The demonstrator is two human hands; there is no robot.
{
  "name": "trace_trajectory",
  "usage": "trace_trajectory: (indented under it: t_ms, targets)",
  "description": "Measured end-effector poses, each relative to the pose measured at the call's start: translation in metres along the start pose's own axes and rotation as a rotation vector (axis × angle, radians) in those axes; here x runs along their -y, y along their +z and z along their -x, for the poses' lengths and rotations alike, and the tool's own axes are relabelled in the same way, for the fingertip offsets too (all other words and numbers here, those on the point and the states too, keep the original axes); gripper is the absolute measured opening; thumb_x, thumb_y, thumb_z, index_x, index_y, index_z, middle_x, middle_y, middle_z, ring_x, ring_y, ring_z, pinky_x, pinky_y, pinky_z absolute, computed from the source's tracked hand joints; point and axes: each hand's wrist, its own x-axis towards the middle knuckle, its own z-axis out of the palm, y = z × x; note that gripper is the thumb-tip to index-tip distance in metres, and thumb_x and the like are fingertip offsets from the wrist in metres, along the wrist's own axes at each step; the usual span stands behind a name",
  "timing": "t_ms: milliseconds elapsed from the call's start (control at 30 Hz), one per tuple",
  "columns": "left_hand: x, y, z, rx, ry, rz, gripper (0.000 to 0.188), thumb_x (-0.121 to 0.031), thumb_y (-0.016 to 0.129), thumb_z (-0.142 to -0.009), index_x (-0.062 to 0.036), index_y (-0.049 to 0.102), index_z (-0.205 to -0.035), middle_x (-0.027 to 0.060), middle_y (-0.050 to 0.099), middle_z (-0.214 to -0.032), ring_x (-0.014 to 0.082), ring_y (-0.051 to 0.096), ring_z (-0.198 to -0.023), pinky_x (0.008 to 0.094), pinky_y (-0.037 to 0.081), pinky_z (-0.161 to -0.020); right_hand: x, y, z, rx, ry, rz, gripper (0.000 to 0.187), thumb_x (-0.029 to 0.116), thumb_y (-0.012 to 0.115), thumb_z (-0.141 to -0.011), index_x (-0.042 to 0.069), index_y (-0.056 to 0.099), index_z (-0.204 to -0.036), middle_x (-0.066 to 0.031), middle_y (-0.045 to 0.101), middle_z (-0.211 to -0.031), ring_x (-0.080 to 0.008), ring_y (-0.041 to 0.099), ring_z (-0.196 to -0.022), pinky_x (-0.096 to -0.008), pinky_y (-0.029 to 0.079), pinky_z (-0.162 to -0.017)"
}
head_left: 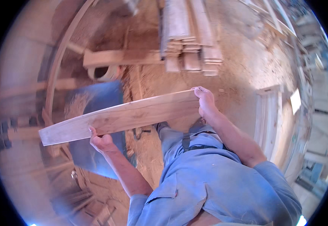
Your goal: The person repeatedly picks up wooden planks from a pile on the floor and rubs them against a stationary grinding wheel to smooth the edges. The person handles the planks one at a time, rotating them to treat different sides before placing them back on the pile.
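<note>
Evidently, the step in hand is holding up the long pale-brown wooden board (145, 113), its near edge pinched by the left hand (102, 143), its end clasped by the right hand (206, 101). Beyond the right hand lie stacked pale wooden planks (186, 56); moving the board likely calls for both grips together

Board (149, 112): wood, smooth-looking, matt, grain showing. Planks (177, 22): matt wood. Shirt (231, 184): matt cloth. Floor (237, 67): rough-looking.
</note>
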Motion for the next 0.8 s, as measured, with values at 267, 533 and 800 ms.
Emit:
trace_trajectory:
  t_ms: [267, 533, 800]
  targets:
    - [0.165, 0.136, 0.116, 0.341, -0.260, -0.222, 0.040, -0.015, 0.064, -0.099, 0.0031, 0.056, -0.134, 0.0126, 0.063, -0.127, 0.0286, 0.058, -0.118, 0.0502, 0.046, -0.106, 0.087, -0.222, 0.016, -0.164, -0.193, -0.062, 0.017, 0.012, 0.054, -0.095, 0.006, 0.069, -0.103, -0.0041, 0.064, -0.093, -0.0155, 0.058, -0.091, -0.0326, 0.046, -0.084]
    - [0.350, 0.259, 0.203, 0.461, -0.497, -0.412, 0.043, -0.005, 0.057, -0.100, 0.0027, 0.048, -0.141, 0.0154, 0.060, -0.131, 0.0314, 0.058, -0.123, 0.0530, 0.045, -0.110, 0.075, -0.370, 0.013, -0.177, -0.277, 1.150, 0.027, 0.028, 0.053, -0.095, 0.008, 0.072, -0.094, -0.0206, 0.071, -0.095, -0.0424, 0.066, -0.092, -0.0504, 0.052, -0.082]
    - [0.579, 0.396, 0.311, 0.890, -1.032, -0.342, 0.044, -0.012, 0.059, -0.096, -0.0009, 0.051, -0.138, 0.0135, 0.061, -0.131, 0.0309, 0.060, -0.122, 0.0506, 0.048, -0.106, 0.139, -0.443, 0.000, -0.598, 0.011, 0.886, 0.037, 0.036, 0.051, -0.095, 0.006, 0.069, -0.082, -0.0215, 0.068, -0.083, -0.0423, 0.066, -0.081, -0.0518, 0.049, -0.074]
